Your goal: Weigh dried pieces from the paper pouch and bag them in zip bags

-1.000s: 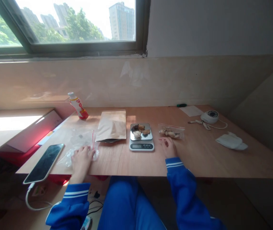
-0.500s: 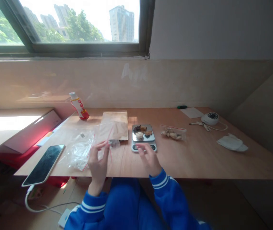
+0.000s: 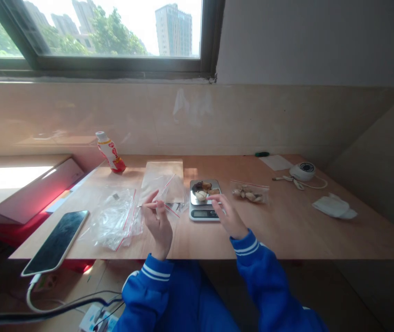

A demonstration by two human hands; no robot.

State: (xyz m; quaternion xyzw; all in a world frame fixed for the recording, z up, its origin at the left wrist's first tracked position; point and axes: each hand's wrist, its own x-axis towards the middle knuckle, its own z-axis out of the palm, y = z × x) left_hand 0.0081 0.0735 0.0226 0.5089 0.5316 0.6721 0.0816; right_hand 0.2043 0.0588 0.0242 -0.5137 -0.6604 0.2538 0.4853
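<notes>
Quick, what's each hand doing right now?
Left hand: closed, pinching a clear zip bag.
Right hand: open, empty, above the digital scale.

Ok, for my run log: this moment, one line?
Left hand: holds clear red-edged zip bag | Right hand: over silver digital scale

No legible text: the digital scale (image 3: pixel 201 214) readout, the drink bottle (image 3: pixel 110 153) label (both too small, blurred)
</notes>
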